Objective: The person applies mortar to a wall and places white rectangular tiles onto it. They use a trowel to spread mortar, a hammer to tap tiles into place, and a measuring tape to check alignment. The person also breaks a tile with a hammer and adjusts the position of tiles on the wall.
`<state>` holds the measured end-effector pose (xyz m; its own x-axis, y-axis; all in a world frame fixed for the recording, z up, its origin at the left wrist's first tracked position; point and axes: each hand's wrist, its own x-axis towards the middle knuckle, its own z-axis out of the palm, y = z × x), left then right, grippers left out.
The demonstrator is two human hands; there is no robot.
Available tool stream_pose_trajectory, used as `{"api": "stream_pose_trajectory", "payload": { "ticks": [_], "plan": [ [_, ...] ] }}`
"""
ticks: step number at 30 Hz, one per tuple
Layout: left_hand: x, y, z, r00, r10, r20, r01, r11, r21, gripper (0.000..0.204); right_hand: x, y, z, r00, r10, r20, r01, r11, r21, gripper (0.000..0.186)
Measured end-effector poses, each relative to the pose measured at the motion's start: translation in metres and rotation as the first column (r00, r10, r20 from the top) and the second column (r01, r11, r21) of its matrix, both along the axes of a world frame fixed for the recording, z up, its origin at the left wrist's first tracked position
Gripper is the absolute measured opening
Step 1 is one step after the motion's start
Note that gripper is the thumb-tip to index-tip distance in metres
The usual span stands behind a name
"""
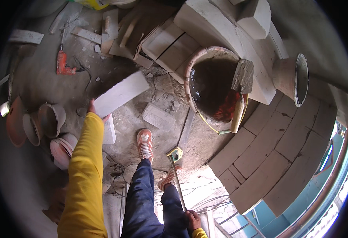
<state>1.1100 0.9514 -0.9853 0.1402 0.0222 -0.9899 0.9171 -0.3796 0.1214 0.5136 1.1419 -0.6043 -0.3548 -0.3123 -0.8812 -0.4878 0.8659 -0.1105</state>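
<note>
My left hand [92,108], at the end of a yellow sleeve, is closed on the near end of a pale rectangular block [121,93]. The block slants up to the right over the dusty floor. Low in the picture, my right hand [193,220] is closed around the lower end of a long thin strip [177,183]. The strip's upper end meets a yellow-and-green piece [175,154], which looks like a tool handle; whether they are joined I cannot tell. A grey flat blade-like bar [187,126] runs from there toward the bucket [187,75]. Another pale block [109,131] stands below my left hand.
The bucket holds dark liquid and something red; a block piece [242,76] rests on its rim. A block wall [257,158] rises at right, with an empty-looking pail [290,75] above. Broken block [158,117], an orange drill [65,63] with cable and stacked buckets [51,121] lie left.
</note>
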Motion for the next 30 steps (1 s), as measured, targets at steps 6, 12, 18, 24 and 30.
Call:
{"api": "stream_pose_trajectory", "payload": {
  "ticks": [6, 12, 18, 24, 30],
  "plan": [
    [0.003, 0.009, 0.004, 0.993, 0.077, 0.085, -0.088, 0.987, 0.135, 0.075, 0.016, -0.018, -0.003, 0.997, -0.072, -0.021, 0.074, 0.994, 0.079, 0.030],
    [0.034, 0.017, -0.004, 0.729, -0.434, 0.529, -0.161, 0.642, 0.750, 0.095, 0.007, -0.080, 0.001, 0.990, 0.098, 0.101, -0.091, 0.993, -0.073, 0.033],
    [-0.112, -0.234, 0.171, 0.119, -0.043, 0.992, 0.499, 0.866, -0.022, 0.050, 0.038, -0.131, 0.011, 0.945, -0.007, 0.327, 0.047, 0.992, -0.114, 0.030],
    [-0.256, -0.443, 0.283, -0.012, -0.024, 1.000, 0.925, 0.381, 0.020, 0.084, 0.035, -0.115, -0.031, 0.739, -0.267, 0.618, 0.222, 0.963, 0.151, 0.029],
    [-0.315, -0.568, 0.297, -0.273, -0.443, 0.854, 0.803, 0.385, 0.456, 0.143, -0.044, -0.140, -0.055, 0.690, -0.177, 0.701, 0.124, 0.984, 0.126, 0.028]
  ]
}}
